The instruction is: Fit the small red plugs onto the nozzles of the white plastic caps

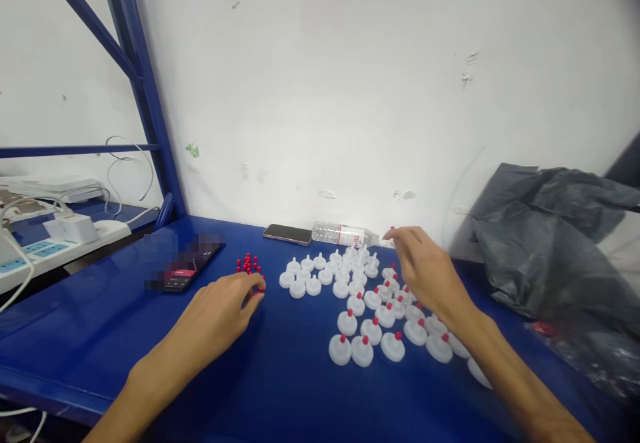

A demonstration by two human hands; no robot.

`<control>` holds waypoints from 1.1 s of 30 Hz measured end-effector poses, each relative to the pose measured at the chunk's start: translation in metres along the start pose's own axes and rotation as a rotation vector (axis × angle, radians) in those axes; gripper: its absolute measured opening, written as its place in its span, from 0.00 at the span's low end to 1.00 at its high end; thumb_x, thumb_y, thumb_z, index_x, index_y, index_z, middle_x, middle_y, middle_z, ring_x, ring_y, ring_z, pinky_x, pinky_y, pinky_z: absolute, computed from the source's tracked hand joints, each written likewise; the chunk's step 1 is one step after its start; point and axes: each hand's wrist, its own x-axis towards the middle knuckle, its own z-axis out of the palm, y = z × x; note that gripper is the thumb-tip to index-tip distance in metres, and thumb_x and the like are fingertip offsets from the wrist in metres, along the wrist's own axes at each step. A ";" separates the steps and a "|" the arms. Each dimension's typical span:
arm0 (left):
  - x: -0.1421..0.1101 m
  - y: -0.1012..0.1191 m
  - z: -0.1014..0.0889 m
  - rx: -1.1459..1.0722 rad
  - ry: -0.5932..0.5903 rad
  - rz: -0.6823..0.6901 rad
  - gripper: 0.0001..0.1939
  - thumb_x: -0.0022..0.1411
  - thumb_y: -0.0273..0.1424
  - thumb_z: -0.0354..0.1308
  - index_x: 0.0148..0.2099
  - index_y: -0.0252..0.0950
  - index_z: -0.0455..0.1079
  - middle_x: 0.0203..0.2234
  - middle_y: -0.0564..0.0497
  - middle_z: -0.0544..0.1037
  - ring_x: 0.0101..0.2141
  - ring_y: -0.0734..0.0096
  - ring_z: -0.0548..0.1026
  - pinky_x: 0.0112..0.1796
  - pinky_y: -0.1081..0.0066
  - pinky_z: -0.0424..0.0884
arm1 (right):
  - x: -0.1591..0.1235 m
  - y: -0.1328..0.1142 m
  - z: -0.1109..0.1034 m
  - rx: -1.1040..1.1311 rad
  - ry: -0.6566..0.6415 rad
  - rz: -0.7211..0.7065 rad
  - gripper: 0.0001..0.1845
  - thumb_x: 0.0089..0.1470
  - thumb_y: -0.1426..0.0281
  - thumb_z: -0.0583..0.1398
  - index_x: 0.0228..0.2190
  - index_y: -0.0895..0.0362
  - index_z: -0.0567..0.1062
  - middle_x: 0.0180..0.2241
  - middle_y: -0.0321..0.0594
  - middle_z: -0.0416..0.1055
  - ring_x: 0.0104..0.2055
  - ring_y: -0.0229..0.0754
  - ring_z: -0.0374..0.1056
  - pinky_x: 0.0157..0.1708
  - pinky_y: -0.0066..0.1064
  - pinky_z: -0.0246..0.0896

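Observation:
My left hand is at the small red caps, thumb and index finger pinched together with a bit of red between their tips. My right hand is raised over the far right part of the white nozzle lids, its fingers bent together near the neck of a lying bottle. A speck of red shows at those fingertips; what they hold is too small to make out. White lids with bare nozzles stand in the middle. Nearer and to the right are several white lids with red tips, some partly hidden by my right forearm.
A clear plastic bottle and a phone lie along the wall. Another phone lies at the left. A dark plastic bag is heaped at the right. Power strips with cables sit beyond the blue table's left edge.

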 end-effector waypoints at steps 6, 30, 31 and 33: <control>0.005 -0.002 0.016 0.176 -0.067 -0.141 0.14 0.73 0.33 0.51 0.56 0.43 0.72 0.44 0.43 0.84 0.42 0.47 0.82 0.36 0.63 0.64 | 0.001 0.025 0.010 -0.217 -0.319 0.213 0.23 0.73 0.68 0.45 0.50 0.58 0.77 0.51 0.50 0.80 0.52 0.50 0.76 0.53 0.39 0.66; 0.007 -0.008 0.025 0.118 -0.039 -0.118 0.12 0.77 0.35 0.46 0.42 0.43 0.70 0.42 0.50 0.80 0.40 0.56 0.80 0.36 0.64 0.61 | 0.003 -0.018 -0.006 0.209 -0.430 -0.013 0.28 0.73 0.56 0.45 0.47 0.52 0.82 0.51 0.47 0.82 0.56 0.53 0.74 0.62 0.47 0.66; 0.006 -0.007 0.025 0.114 -0.019 -0.119 0.13 0.77 0.36 0.45 0.43 0.43 0.70 0.44 0.49 0.79 0.38 0.59 0.79 0.35 0.65 0.61 | 0.001 -0.027 -0.005 0.255 -0.457 -0.044 0.28 0.73 0.56 0.45 0.47 0.50 0.82 0.50 0.46 0.82 0.56 0.52 0.74 0.63 0.47 0.66; 0.005 -0.006 0.025 0.107 0.013 -0.132 0.14 0.78 0.39 0.44 0.43 0.43 0.69 0.46 0.49 0.77 0.36 0.61 0.79 0.34 0.66 0.61 | -0.005 -0.040 0.001 0.297 -0.501 -0.092 0.27 0.73 0.56 0.46 0.46 0.47 0.83 0.51 0.43 0.82 0.58 0.52 0.73 0.66 0.46 0.63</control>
